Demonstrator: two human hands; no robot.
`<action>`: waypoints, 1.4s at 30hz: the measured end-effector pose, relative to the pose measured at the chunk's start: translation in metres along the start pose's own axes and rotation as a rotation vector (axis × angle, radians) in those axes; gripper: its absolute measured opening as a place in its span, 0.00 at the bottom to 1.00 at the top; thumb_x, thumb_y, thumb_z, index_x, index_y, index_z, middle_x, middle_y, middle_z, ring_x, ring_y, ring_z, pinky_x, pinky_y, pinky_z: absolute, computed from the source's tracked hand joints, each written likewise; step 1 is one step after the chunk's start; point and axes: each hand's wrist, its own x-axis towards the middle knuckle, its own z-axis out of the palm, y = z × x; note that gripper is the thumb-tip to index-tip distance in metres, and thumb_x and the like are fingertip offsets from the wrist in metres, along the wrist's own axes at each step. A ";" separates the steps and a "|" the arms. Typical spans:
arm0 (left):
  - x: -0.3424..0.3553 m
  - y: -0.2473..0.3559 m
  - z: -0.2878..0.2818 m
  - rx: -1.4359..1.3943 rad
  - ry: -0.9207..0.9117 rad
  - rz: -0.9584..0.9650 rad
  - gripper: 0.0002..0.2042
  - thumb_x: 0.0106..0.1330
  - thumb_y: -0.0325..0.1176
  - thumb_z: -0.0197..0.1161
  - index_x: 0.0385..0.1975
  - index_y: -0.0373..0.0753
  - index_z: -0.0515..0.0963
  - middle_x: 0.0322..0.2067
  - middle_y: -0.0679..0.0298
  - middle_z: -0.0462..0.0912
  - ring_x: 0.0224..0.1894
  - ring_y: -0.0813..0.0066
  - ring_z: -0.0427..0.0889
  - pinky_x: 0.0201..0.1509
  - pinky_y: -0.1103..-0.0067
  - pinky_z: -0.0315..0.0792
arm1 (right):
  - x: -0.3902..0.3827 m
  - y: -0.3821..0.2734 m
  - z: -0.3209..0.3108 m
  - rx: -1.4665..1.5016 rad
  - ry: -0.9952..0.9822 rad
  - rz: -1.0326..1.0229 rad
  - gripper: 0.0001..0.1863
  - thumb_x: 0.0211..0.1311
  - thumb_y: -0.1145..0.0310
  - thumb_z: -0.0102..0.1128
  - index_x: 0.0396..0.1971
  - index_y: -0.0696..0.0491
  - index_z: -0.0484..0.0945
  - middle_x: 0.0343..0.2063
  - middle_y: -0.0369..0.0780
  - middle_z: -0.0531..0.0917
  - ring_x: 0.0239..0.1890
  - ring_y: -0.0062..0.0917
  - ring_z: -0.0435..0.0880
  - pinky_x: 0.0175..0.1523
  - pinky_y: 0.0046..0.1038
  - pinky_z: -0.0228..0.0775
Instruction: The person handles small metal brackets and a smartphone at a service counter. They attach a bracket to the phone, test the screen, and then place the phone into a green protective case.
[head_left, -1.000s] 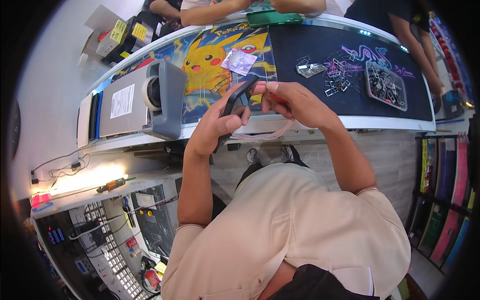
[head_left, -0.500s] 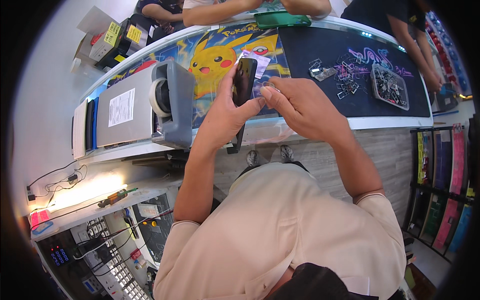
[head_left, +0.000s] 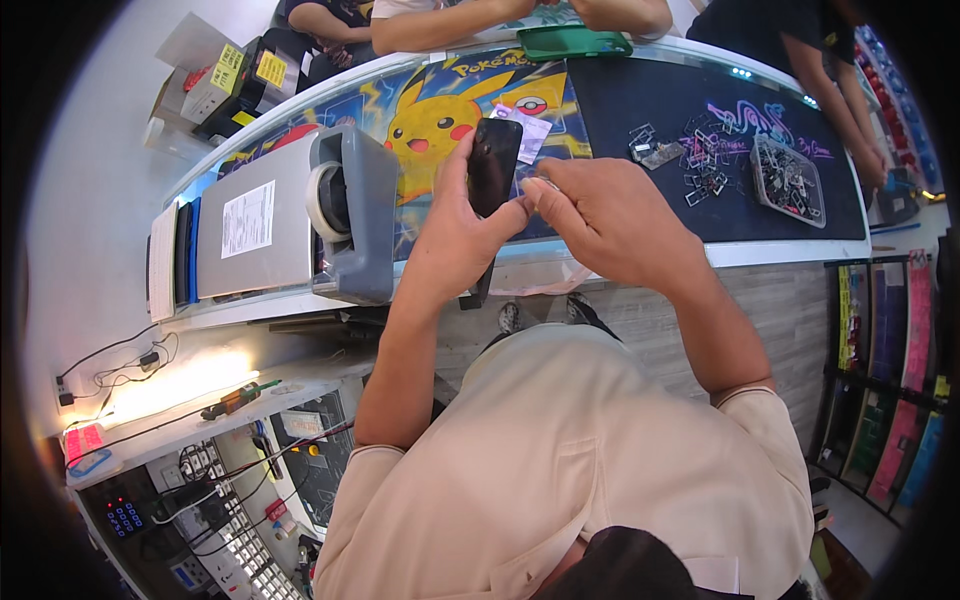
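Note:
My left hand (head_left: 446,232) is wrapped round a black smartphone (head_left: 494,168), held upright above the counter's near edge with its dark screen showing. Close against the phone's right edge, my right hand (head_left: 612,212) is pinched between thumb and forefinger. Whatever is in that pinch is too small to make out. Beyond the phone, a purple slip of paper (head_left: 534,136), perhaps a banknote, lies on the colourful cartoon mat (head_left: 425,118).
A grey tape dispenser (head_left: 362,205) stands left of my hands. On the black mat (head_left: 640,95) are several small tray-like metal pieces (head_left: 707,165) and a clear plastic box (head_left: 820,205) full of more. People lean at the far side, by a green tray (head_left: 575,42).
The phone has turned slightly so more of its screen faces up. Both hands stay close together, the right still pinched at the phone's edge. The whole view has shifted a little.

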 end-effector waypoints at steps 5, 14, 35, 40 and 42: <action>-0.001 0.008 0.000 0.175 0.097 0.095 0.52 0.61 0.45 0.78 0.80 0.28 0.53 0.71 0.43 0.65 0.73 0.53 0.69 0.78 0.67 0.64 | 0.000 -0.001 0.001 -0.042 0.022 -0.025 0.19 0.81 0.60 0.52 0.30 0.58 0.77 0.24 0.49 0.79 0.30 0.51 0.79 0.36 0.47 0.68; -0.003 0.020 0.002 0.247 0.126 0.101 0.51 0.61 0.43 0.78 0.79 0.30 0.54 0.69 0.43 0.65 0.70 0.51 0.72 0.75 0.66 0.68 | 0.000 -0.002 -0.001 -0.033 0.022 -0.024 0.19 0.82 0.59 0.52 0.31 0.57 0.77 0.25 0.48 0.79 0.32 0.50 0.80 0.37 0.47 0.69; -0.007 0.025 0.016 0.444 0.273 0.202 0.52 0.61 0.42 0.80 0.80 0.32 0.53 0.66 0.45 0.66 0.66 0.49 0.76 0.70 0.64 0.74 | 0.004 0.007 0.001 -0.076 0.022 -0.050 0.18 0.82 0.61 0.51 0.32 0.57 0.79 0.26 0.48 0.82 0.33 0.51 0.82 0.39 0.47 0.72; -0.005 0.011 0.012 0.296 0.195 0.140 0.51 0.60 0.42 0.80 0.80 0.32 0.56 0.65 0.46 0.67 0.67 0.50 0.75 0.71 0.65 0.72 | 0.016 0.012 0.001 -0.042 -0.061 -0.015 0.20 0.81 0.59 0.49 0.31 0.57 0.79 0.26 0.48 0.83 0.32 0.51 0.82 0.39 0.48 0.72; -0.003 0.006 0.012 0.194 0.136 0.112 0.50 0.60 0.41 0.79 0.80 0.31 0.57 0.66 0.46 0.67 0.67 0.50 0.74 0.72 0.65 0.70 | 0.010 0.011 -0.003 -0.050 -0.079 0.023 0.21 0.81 0.58 0.49 0.31 0.57 0.79 0.26 0.48 0.83 0.31 0.50 0.82 0.39 0.48 0.71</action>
